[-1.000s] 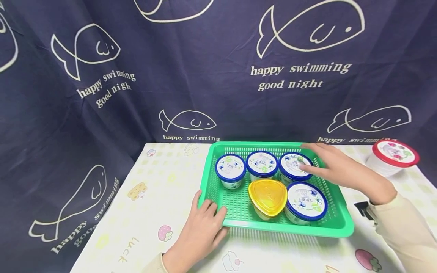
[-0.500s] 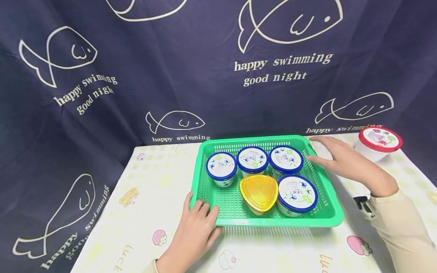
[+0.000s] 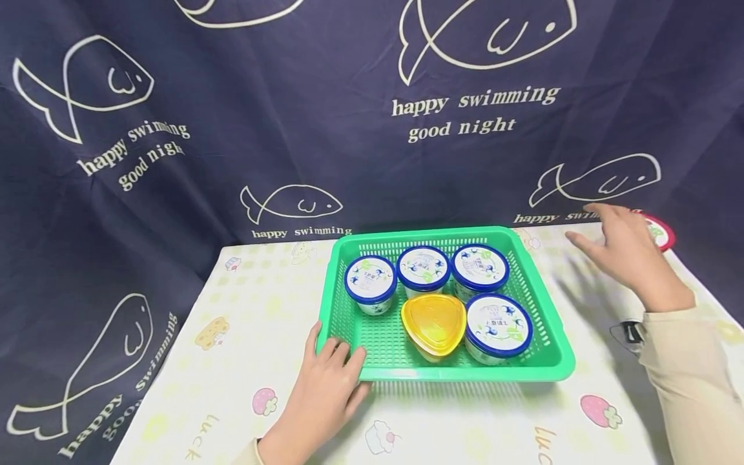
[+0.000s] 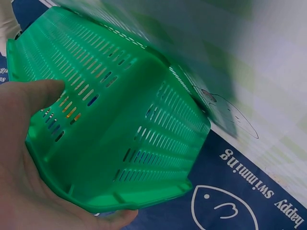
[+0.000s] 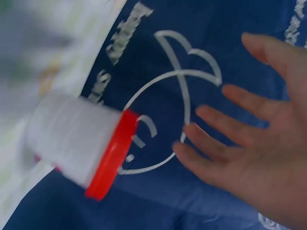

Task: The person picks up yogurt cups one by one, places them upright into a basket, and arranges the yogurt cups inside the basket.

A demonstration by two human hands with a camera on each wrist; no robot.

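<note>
At the near left corner of the green plastic basket (image 3: 459, 374), my left hand (image 3: 321, 397) grips the rim. In the left wrist view the thumb lies on the outside of the basket wall (image 4: 115, 129), with the other fingers over the rim. Inside sit several round tubs with blue lids (image 3: 498, 325) and one container with a yellow rounded-triangle lid (image 3: 434, 323). My right hand (image 3: 630, 255) is in the air, fingers spread and holding nothing, beside a white tub with a red lid (image 5: 81, 139). In the head view the hand mostly hides this tub (image 3: 662, 234).
A pale patterned cloth (image 3: 244, 361) covers the table. Behind it hangs a dark blue curtain (image 3: 360, 129) with white fish drawings. A small black object (image 3: 631, 332) shows by my right sleeve (image 3: 688, 374).
My right hand has left its place over the basket's right side and moved right, to the red-lidded tub. The left hand stays on the basket corner. The head view has shifted slightly.
</note>
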